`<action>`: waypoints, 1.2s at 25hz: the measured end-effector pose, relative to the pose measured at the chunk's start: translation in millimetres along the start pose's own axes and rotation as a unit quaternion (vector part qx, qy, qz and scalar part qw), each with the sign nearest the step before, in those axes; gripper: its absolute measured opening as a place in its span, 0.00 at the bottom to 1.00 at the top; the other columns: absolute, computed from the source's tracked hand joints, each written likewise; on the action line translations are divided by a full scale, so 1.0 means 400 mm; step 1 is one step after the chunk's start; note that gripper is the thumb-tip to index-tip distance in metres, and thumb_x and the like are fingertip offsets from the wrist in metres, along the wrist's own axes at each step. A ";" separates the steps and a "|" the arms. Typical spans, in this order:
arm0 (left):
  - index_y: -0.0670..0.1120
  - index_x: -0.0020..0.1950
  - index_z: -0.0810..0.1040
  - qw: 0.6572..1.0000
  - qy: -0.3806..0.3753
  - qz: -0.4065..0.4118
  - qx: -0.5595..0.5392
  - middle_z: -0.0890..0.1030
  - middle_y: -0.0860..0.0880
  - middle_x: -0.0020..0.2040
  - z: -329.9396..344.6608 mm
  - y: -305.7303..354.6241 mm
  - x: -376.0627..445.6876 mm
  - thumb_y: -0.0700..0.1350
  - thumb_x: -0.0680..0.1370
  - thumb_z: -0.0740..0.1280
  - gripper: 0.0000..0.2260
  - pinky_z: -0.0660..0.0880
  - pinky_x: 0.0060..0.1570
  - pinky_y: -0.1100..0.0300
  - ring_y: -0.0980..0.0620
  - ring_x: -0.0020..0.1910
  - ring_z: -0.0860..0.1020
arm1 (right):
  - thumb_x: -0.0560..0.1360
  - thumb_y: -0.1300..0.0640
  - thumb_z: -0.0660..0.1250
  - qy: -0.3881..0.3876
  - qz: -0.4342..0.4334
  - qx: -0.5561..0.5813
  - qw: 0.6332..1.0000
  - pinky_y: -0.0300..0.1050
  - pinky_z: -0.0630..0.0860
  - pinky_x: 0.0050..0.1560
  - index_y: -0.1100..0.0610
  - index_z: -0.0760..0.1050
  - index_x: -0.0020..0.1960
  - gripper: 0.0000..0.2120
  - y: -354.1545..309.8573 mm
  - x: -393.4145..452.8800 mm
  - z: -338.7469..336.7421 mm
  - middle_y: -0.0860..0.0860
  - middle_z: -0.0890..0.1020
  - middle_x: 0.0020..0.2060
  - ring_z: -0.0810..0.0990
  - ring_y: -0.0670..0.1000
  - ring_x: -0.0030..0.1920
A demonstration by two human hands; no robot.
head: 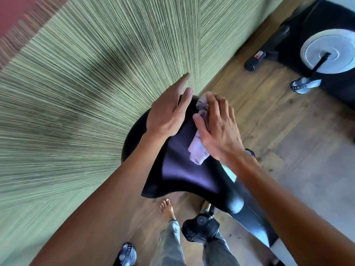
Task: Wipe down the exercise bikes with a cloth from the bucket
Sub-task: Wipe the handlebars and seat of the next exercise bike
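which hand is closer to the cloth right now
Right. The right hand lies on top of the cloth, pressing it onto the bike seat. The left hand rests flat on the seat beside it, not touching the cloth.

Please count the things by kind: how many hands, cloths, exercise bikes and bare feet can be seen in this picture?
Hands: 2, left hand and right hand
Cloths: 1, cloth
Exercise bikes: 2, near bike, far bike
Bare feet: 1, foot
Total: 6
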State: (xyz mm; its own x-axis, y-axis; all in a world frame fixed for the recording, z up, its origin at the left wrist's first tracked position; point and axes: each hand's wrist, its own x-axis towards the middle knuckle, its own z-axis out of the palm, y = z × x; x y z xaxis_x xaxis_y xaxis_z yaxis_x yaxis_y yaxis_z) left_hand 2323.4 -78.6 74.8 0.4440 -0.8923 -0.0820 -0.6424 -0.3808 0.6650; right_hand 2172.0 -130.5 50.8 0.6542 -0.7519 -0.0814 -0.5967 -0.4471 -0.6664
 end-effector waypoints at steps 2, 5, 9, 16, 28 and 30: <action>0.48 0.81 0.63 0.999 0.018 0.007 -0.037 0.68 0.51 0.79 0.002 -0.012 0.000 0.63 0.83 0.48 0.31 0.61 0.77 0.55 0.55 0.77 0.65 | 0.82 0.42 0.56 0.007 0.015 0.006 1.000 0.53 0.67 0.66 0.52 0.68 0.71 0.22 -0.019 0.050 -0.005 0.54 0.73 0.66 0.71 0.60 0.66; 0.44 0.79 0.66 0.996 0.069 0.036 -0.050 0.72 0.48 0.75 0.012 -0.030 0.000 0.62 0.83 0.50 0.31 0.64 0.75 0.49 0.51 0.74 0.69 | 0.82 0.41 0.55 0.001 0.009 -0.025 1.000 0.52 0.70 0.61 0.49 0.71 0.67 0.18 -0.019 0.087 -0.009 0.53 0.77 0.63 0.75 0.60 0.64; 0.41 0.73 0.72 0.984 0.132 0.011 -0.123 0.77 0.46 0.70 -0.001 -0.034 -0.006 0.57 0.84 0.52 0.27 0.68 0.73 0.53 0.52 0.71 0.73 | 0.82 0.40 0.55 0.012 -0.015 -0.050 0.999 0.51 0.71 0.54 0.46 0.74 0.62 0.17 -0.041 0.123 -0.002 0.51 0.79 0.59 0.76 0.58 0.60; 0.45 0.66 0.76 0.974 0.160 -0.035 -0.158 0.82 0.50 0.60 -0.107 -0.144 -0.083 0.50 0.86 0.58 0.14 0.67 0.58 0.75 0.55 0.62 0.78 | 0.81 0.37 0.53 -0.021 -0.038 -0.147 0.988 0.49 0.68 0.48 0.46 0.77 0.59 0.20 -0.125 0.173 0.022 0.50 0.81 0.57 0.78 0.58 0.57; 0.43 0.59 0.79 0.969 0.113 0.052 -0.213 0.82 0.48 0.49 -0.256 -0.346 -0.136 0.50 0.87 0.54 0.17 0.77 0.49 0.55 0.54 0.45 0.79 | 0.75 0.50 0.64 0.087 -0.200 -0.192 0.957 0.49 0.70 0.66 0.52 0.83 0.47 0.10 -0.338 0.000 0.277 0.46 0.84 0.50 0.76 0.53 0.61; 0.42 0.56 0.79 0.967 0.098 0.069 -0.227 0.82 0.48 0.48 -0.260 -0.366 -0.145 0.51 0.86 0.53 0.18 0.76 0.50 0.51 0.52 0.45 0.79 | 0.73 0.53 0.65 0.068 -0.245 -0.185 0.949 0.52 0.72 0.64 0.54 0.83 0.44 0.09 -0.376 -0.065 0.315 0.47 0.84 0.47 0.78 0.55 0.60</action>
State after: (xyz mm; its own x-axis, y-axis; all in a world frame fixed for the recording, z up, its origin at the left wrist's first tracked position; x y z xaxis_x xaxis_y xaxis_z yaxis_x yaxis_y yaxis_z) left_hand 2456.8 54.2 59.3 0.5116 -0.8472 0.1429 -0.3838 -0.0766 0.9202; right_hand 2303.2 17.3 59.9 0.8444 -0.4537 0.2848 -0.3749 -0.8803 -0.2906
